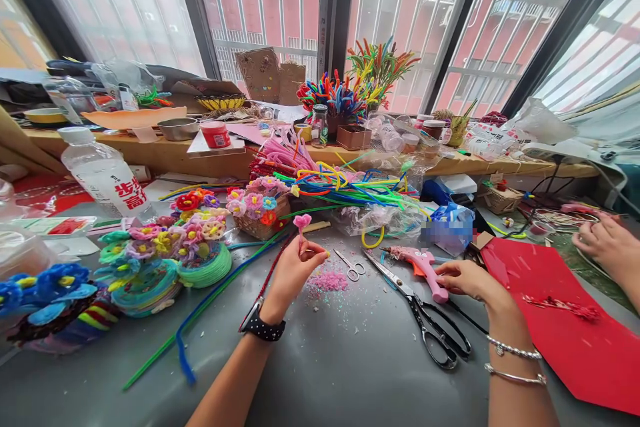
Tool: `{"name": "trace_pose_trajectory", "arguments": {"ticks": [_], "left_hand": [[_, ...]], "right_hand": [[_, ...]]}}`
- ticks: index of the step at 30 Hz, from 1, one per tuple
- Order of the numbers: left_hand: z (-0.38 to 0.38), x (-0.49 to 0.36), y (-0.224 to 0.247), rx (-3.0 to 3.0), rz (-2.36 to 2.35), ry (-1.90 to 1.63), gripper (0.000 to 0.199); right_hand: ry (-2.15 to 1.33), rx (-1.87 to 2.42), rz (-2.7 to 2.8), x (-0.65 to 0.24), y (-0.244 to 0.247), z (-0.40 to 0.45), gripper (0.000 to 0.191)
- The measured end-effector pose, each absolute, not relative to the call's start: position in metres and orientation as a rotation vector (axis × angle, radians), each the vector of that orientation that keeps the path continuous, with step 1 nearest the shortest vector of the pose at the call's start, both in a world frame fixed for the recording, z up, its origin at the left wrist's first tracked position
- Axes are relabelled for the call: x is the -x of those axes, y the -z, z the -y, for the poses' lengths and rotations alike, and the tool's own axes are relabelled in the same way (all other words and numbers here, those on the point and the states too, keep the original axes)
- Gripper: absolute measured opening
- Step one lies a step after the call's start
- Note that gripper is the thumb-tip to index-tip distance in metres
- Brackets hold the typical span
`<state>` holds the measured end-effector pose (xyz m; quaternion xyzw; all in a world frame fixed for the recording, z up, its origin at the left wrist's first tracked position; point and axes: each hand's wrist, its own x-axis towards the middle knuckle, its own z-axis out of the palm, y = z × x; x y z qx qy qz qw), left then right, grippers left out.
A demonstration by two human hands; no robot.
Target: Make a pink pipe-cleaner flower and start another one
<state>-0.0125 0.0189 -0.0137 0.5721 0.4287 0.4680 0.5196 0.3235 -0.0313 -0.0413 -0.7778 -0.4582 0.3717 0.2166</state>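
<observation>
Under barred windows (280, 7), a wooden ledge (170, 159) crowded with jars backs a grey table (350, 373), where a pile of pipe cleaners (287, 153), flower-topped pots (203, 268) and pink bits (330, 280) lie. The left hand (295, 271) pinches a pink heart (301, 221) by its stem, upright above the table. The right hand (470, 281), half curled, has its fingers at the handle of a pink glue gun (425, 265) near large scissors (416, 307); whether it grips, I cannot tell. Another person's hand (607, 243) is far right.
</observation>
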Motion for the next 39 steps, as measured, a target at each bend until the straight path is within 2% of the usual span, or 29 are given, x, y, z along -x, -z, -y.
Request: {"name": "trace_pose_trajectory", "arguments": {"ticks": [11,15,17,20,22,25,29,39], "left_hand": [[-0.016,0.012,0.008,-1.382,-1.061,-1.117,0.029],[-0.016,0.012,0.007,-1.370,-1.042,-1.113,0.026],[-0.016,0.012,0.007,-1.366,-1.059,-1.114,0.025],[-0.015,0.011,0.005,-1.321,-1.077,-1.106,0.027],[-0.014,0.010,0.003,-1.251,-1.051,-1.089,0.029],[-0.013,0.009,0.002,-1.179,-1.010,-1.062,0.030],[-0.013,0.009,0.003,-1.174,-0.985,-1.061,0.023],[-0.013,0.006,0.008,-1.151,-0.941,-1.067,0.015]], "right_hand": [[-1.052,2.172,1.205,-0.312,0.033,0.035,0.008],[-0.986,2.198,1.248,-0.305,0.029,0.032,0.017],[-0.896,2.241,1.300,-0.296,0.025,0.030,0.031],[-0.562,2.427,1.446,-0.279,0.021,0.027,0.044],[-0.488,2.478,1.479,-0.267,0.021,0.026,0.043],[-0.373,2.542,1.486,-0.256,0.024,0.025,0.032],[-0.304,2.561,1.476,-0.254,0.024,0.024,0.022],[0.052,2.422,1.161,-0.263,0.007,0.028,0.051]]}}
